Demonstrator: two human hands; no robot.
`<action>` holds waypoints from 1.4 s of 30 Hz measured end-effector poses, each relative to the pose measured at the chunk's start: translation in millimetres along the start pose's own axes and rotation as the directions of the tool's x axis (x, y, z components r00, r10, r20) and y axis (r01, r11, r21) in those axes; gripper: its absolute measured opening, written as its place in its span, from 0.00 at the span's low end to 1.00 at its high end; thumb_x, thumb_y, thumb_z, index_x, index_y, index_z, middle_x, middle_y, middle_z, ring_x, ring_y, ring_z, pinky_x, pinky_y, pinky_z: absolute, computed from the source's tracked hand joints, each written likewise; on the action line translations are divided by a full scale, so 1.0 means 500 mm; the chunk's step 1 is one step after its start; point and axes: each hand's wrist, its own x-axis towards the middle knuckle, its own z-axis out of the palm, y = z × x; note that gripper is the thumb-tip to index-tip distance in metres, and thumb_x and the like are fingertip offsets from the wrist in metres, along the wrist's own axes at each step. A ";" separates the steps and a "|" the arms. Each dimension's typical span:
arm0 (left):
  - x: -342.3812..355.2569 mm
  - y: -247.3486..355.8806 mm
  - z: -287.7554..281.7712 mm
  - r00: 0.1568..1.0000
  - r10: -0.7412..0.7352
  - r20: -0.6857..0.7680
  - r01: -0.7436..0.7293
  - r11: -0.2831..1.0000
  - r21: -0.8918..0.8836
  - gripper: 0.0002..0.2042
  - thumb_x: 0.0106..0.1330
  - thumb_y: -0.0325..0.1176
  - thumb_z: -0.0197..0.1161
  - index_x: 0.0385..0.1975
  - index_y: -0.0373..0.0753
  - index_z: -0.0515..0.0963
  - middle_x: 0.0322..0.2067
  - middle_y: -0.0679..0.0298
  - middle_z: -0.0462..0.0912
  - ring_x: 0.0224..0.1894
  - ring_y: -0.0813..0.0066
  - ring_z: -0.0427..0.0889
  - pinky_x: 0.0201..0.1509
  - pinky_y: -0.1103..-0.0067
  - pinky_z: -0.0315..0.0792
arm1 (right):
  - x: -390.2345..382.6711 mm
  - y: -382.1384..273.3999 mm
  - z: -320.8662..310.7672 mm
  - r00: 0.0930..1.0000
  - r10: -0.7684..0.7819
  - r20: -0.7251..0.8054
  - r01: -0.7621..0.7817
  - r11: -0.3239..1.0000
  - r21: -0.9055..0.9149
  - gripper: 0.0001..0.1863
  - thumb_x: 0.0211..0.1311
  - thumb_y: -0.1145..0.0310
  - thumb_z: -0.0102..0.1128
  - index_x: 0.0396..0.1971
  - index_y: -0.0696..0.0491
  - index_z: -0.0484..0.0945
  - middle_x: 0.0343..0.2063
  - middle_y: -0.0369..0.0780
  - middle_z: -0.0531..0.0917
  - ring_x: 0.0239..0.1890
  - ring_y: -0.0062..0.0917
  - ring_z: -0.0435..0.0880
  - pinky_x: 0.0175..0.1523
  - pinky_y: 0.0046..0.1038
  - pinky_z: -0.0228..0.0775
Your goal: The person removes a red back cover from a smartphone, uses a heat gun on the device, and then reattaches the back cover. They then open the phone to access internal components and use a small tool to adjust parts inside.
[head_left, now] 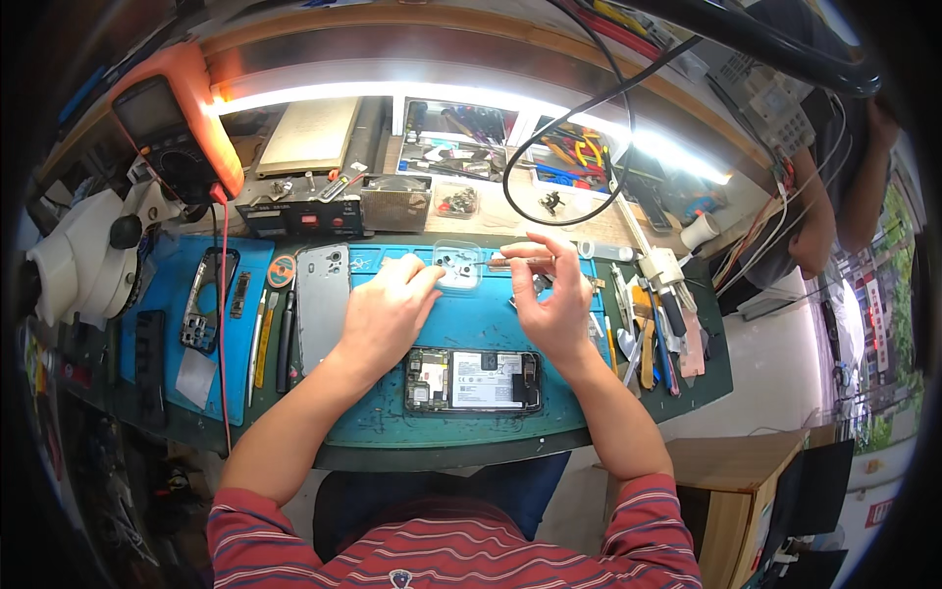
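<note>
An opened phone (474,380) lies face down on the blue work mat (471,329), its battery and boards showing. My left hand (386,307) rests above it, fingertips touching a small clear plastic dish (457,263) with tiny parts inside. My right hand (549,294) holds a slim screwdriver (515,261) by thumb and fingers, its tip pointing left toward the dish. A silver phone back cover (324,302) lies left of my left hand.
A phone frame (206,299) and hand tools lie on a second blue mat at left. A microscope (83,260) and orange multimeter (182,118) stand far left. Tweezers and tools (653,339) crowd the right. Another person (834,167) stands at right.
</note>
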 end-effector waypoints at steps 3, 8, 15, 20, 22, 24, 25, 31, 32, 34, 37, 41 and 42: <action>0.004 -0.010 0.015 1.000 0.018 -0.005 -0.018 1.000 0.000 0.08 0.63 0.31 0.72 0.41 0.43 0.83 0.35 0.65 0.81 0.39 0.65 0.85 0.38 0.71 0.81 | -0.003 -0.009 0.001 0.999 -0.024 0.027 0.023 0.999 0.035 0.21 0.67 0.80 0.64 0.59 0.57 0.73 0.40 0.41 0.91 0.37 0.27 0.93 0.43 0.28 0.82; -0.004 0.014 0.010 0.998 0.063 0.021 -0.063 0.998 -0.010 0.05 0.62 0.31 0.72 0.35 0.42 0.83 0.33 0.67 0.81 0.38 0.67 0.84 0.37 0.72 0.80 | -0.020 -0.007 0.002 0.999 -0.007 0.045 0.006 0.999 0.041 0.22 0.66 0.80 0.63 0.59 0.57 0.73 0.37 0.40 0.91 0.35 0.27 0.93 0.42 0.28 0.82; -0.024 0.040 -0.004 0.996 0.072 0.055 -0.071 0.997 -0.029 0.05 0.62 0.31 0.72 0.35 0.42 0.84 0.33 0.67 0.82 0.38 0.66 0.84 0.38 0.73 0.80 | -0.035 -0.025 -0.012 0.986 0.122 0.117 -0.135 0.984 0.112 0.22 0.66 0.81 0.61 0.60 0.57 0.72 0.35 0.41 0.90 0.34 0.26 0.93 0.42 0.27 0.83; -0.023 0.030 -0.003 1.000 0.019 0.017 -0.018 0.999 -0.037 0.05 0.64 0.31 0.71 0.38 0.42 0.84 0.34 0.67 0.83 0.38 0.66 0.85 0.38 0.71 0.80 | -0.036 -0.015 -0.002 0.988 0.094 0.119 -0.107 0.988 0.114 0.22 0.67 0.81 0.60 0.60 0.58 0.71 0.35 0.42 0.90 0.34 0.27 0.93 0.42 0.26 0.83; -0.019 0.031 -0.007 1.000 -0.005 0.015 0.006 0.999 -0.053 0.06 0.65 0.32 0.71 0.39 0.42 0.84 0.35 0.67 0.83 0.39 0.66 0.85 0.39 0.71 0.80 | -0.033 -0.018 -0.005 0.992 0.078 0.099 -0.088 0.991 0.101 0.22 0.67 0.81 0.61 0.60 0.58 0.71 0.35 0.42 0.90 0.35 0.27 0.93 0.41 0.26 0.83; -0.014 0.033 -0.009 1.000 -0.014 0.008 0.015 0.997 -0.078 0.07 0.65 0.32 0.72 0.40 0.43 0.85 0.35 0.67 0.84 0.40 0.66 0.85 0.39 0.71 0.81 | -0.032 -0.020 -0.009 0.994 0.062 0.086 -0.073 0.988 0.133 0.22 0.67 0.81 0.61 0.61 0.58 0.71 0.36 0.42 0.91 0.35 0.26 0.93 0.41 0.26 0.83; -0.013 0.035 -0.009 1.000 -0.009 0.004 0.010 0.995 -0.097 0.07 0.65 0.32 0.72 0.41 0.43 0.85 0.36 0.67 0.84 0.40 0.65 0.86 0.40 0.71 0.81 | -0.033 -0.021 -0.011 0.995 0.056 0.077 -0.067 0.987 0.148 0.23 0.67 0.81 0.61 0.61 0.59 0.70 0.36 0.42 0.91 0.35 0.26 0.93 0.41 0.26 0.83; -0.011 0.040 0.000 1.000 0.020 0.013 -0.018 0.990 -0.139 0.08 0.63 0.32 0.73 0.40 0.44 0.86 0.36 0.68 0.84 0.40 0.66 0.86 0.39 0.71 0.81 | -0.035 -0.032 -0.011 0.998 0.025 0.062 -0.035 0.986 0.160 0.23 0.67 0.81 0.61 0.60 0.60 0.70 0.36 0.42 0.91 0.35 0.25 0.93 0.41 0.25 0.83; -0.013 0.039 0.002 0.999 0.029 0.022 -0.026 0.991 -0.134 0.07 0.62 0.32 0.73 0.39 0.44 0.86 0.35 0.68 0.84 0.40 0.66 0.86 0.39 0.71 0.81 | -0.035 -0.035 -0.013 0.998 0.015 0.064 -0.024 0.988 0.154 0.23 0.67 0.81 0.61 0.60 0.60 0.70 0.35 0.42 0.91 0.35 0.25 0.93 0.42 0.25 0.83; -0.016 0.041 -0.002 0.998 0.029 0.051 -0.022 0.990 -0.139 0.07 0.62 0.32 0.74 0.38 0.44 0.87 0.35 0.68 0.84 0.39 0.66 0.86 0.38 0.71 0.81 | -0.035 -0.039 -0.018 0.998 -0.001 0.065 -0.008 0.990 0.139 0.23 0.66 0.81 0.61 0.60 0.60 0.70 0.35 0.42 0.91 0.35 0.24 0.92 0.42 0.25 0.83; -0.025 0.057 -0.008 0.994 0.051 0.095 -0.035 0.986 -0.166 0.06 0.61 0.31 0.74 0.37 0.44 0.88 0.34 0.68 0.84 0.37 0.66 0.85 0.37 0.71 0.81 | -0.034 -0.047 -0.039 0.998 0.063 0.023 -0.066 0.977 0.202 0.23 0.65 0.82 0.59 0.59 0.59 0.70 0.32 0.41 0.90 0.32 0.24 0.92 0.39 0.24 0.83; -0.027 0.067 -0.001 0.991 0.045 0.128 -0.023 0.985 -0.173 0.05 0.63 0.30 0.72 0.37 0.43 0.88 0.33 0.67 0.83 0.36 0.65 0.85 0.37 0.71 0.80 | -0.030 -0.041 -0.047 0.996 0.090 -0.006 -0.086 0.975 0.203 0.22 0.65 0.82 0.59 0.59 0.59 0.71 0.31 0.42 0.90 0.32 0.23 0.91 0.39 0.24 0.83; -0.025 0.070 -0.003 0.990 0.035 0.135 -0.012 0.985 -0.172 0.05 0.63 0.29 0.72 0.38 0.43 0.88 0.33 0.66 0.83 0.35 0.65 0.85 0.36 0.71 0.80 | -0.032 -0.039 -0.045 0.996 0.087 0.001 -0.085 0.975 0.205 0.22 0.65 0.82 0.59 0.59 0.59 0.72 0.31 0.41 0.90 0.32 0.23 0.91 0.39 0.24 0.83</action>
